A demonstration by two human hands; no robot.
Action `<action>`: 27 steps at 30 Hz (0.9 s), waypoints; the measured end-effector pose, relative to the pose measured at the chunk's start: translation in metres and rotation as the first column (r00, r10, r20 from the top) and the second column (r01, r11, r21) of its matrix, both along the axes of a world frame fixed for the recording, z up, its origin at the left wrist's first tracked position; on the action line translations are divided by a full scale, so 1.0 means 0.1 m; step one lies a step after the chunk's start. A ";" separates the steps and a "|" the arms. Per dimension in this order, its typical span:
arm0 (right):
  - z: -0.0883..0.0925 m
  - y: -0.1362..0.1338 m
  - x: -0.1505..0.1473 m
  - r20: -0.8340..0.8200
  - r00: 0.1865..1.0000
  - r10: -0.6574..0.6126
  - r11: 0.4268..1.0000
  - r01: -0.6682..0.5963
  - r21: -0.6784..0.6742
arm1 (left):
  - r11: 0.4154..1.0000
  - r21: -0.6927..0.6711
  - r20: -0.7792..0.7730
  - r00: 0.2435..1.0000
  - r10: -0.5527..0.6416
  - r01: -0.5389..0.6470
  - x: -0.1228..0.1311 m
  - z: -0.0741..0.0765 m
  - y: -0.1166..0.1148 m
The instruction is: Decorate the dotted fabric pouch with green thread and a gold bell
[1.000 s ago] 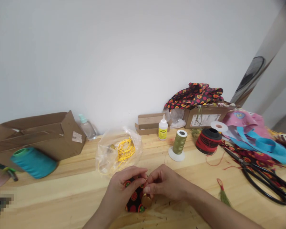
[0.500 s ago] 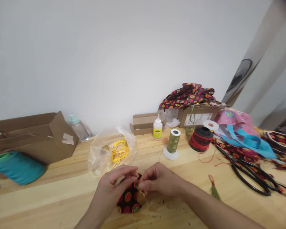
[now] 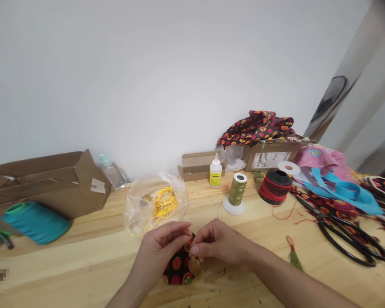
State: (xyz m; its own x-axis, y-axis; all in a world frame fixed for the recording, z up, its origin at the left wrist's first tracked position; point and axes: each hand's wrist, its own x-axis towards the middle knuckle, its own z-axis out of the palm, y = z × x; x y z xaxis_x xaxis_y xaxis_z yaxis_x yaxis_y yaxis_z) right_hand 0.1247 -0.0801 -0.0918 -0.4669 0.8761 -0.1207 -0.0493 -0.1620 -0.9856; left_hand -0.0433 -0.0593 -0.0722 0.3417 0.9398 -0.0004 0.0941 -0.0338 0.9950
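Note:
A small black fabric piece [image 3: 177,266] with red and orange round patterns lies under my hands at the front of the wooden table. My left hand [image 3: 162,248] pinches its upper edge between thumb and fingers. At its right side my right hand [image 3: 216,244] is closed, thumb against fingertips, just above a round gold-coloured disc [image 3: 194,266]. The disc hangs against the fabric's right edge. Whatever sits between my right fingertips is too small to make out.
Behind my hands lies a clear plastic bag [image 3: 137,201] with yellow cord [image 3: 165,203]. Further right stand a glue bottle [image 3: 215,173], a green thread spool [image 3: 237,191] and a red-black spool [image 3: 275,188]. Scissors [image 3: 346,235] and a green tassel [image 3: 294,256] lie at right; a teal thread cone [image 3: 37,222] lies left.
The view has shifted slightly, so everything sits a little further right. My hands keep the same hold on the fabric, and the gold disc shows a bit more fully.

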 end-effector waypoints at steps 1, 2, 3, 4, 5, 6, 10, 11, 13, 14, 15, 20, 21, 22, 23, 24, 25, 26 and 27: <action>0.00 0.00 0.00 0.006 1.000 0.001 1.000 -0.001 0.000 | 1.000 -0.007 0.011 1.000 0.003 -0.003 0.00 0.01 0.00; -0.01 0.00 0.00 0.013 1.000 0.001 1.000 -0.001 0.000 | 1.000 -0.013 0.021 1.000 0.005 -0.005 0.01 0.01 -0.01; -0.01 0.00 0.00 0.018 1.000 0.001 1.000 -0.001 -0.001 | 1.000 -0.018 0.029 1.000 0.009 -0.009 0.01 0.02 -0.01; -0.01 0.00 0.00 0.023 1.000 0.002 1.000 -0.002 -0.002 | 1.000 -0.024 0.038 0.999 0.016 -0.015 0.02 0.02 -0.01; 0.00 0.00 0.01 0.027 1.000 0.004 1.000 -0.004 -0.003 | 0.999 -0.029 0.046 0.999 0.021 -0.020 0.02 0.02 -0.01; 0.00 0.00 0.01 0.027 1.000 0.006 1.000 -0.006 -0.003 | 0.999 -0.035 0.052 0.998 0.026 -0.024 0.02 0.03 -0.01; 0.02 0.00 0.02 0.025 1.000 0.012 1.000 -0.012 -0.011 | 0.999 -0.042 0.070 0.998 -0.007 0.010 0.01 0.02 -0.03; 0.02 0.00 0.02 0.025 1.000 0.011 1.000 -0.011 -0.017 | 0.999 -0.042 0.074 0.997 -0.020 0.023 0.01 0.02 -0.03; 0.03 -0.01 0.02 0.020 1.000 0.007 1.000 -0.007 -0.030 | 0.998 -0.036 0.078 0.996 -0.040 0.043 0.00 0.01 -0.03; 0.04 -0.01 0.02 0.014 1.000 0.006 0.999 -0.006 -0.036 | 0.998 -0.030 0.076 0.996 -0.045 0.048 0.00 0.01 -0.03; 0.04 -0.01 0.02 0.008 1.000 0.005 0.999 -0.005 -0.042 | 0.999 -0.022 0.072 0.996 -0.048 0.049 0.00 0.01 -0.03; 0.06 -0.01 0.01 -0.002 0.999 -0.032 0.998 0.032 -0.045 | 0.999 0.046 0.019 0.999 -0.028 0.027 -0.01 0.04 -0.02; 0.06 -0.01 0.01 -0.005 0.999 -0.039 0.998 0.039 -0.040 | 0.997 0.067 0.004 1.000 -0.028 0.027 -0.01 0.04 -0.02; 0.06 -0.01 0.01 -0.009 0.999 -0.044 0.998 0.043 -0.036 | 0.996 0.087 -0.014 0.999 -0.030 0.031 -0.01 0.05 -0.01; 0.06 -0.01 0.01 -0.014 0.999 -0.047 0.998 0.046 -0.031 | 0.993 0.108 -0.030 0.999 -0.034 0.037 -0.02 0.06 -0.01; 0.06 -0.01 0.01 -0.018 0.999 -0.048 0.998 0.047 -0.028 | 0.991 0.127 -0.047 0.998 -0.037 0.043 -0.02 0.06 -0.01; 0.06 -0.01 0.01 -0.020 0.999 -0.050 0.998 0.049 -0.026 | 0.988 0.146 -0.061 0.997 -0.041 0.050 -0.03 0.06 -0.01; 0.06 -0.01 0.01 -0.020 0.998 -0.051 0.998 0.051 -0.025 | 0.985 0.162 -0.070 0.997 -0.044 0.055 -0.03 0.06 -0.01; 0.06 -0.01 0.01 -0.020 0.998 -0.051 0.998 0.051 -0.025 | 0.983 0.176 -0.074 0.996 -0.045 0.057 -0.04 0.06 0.00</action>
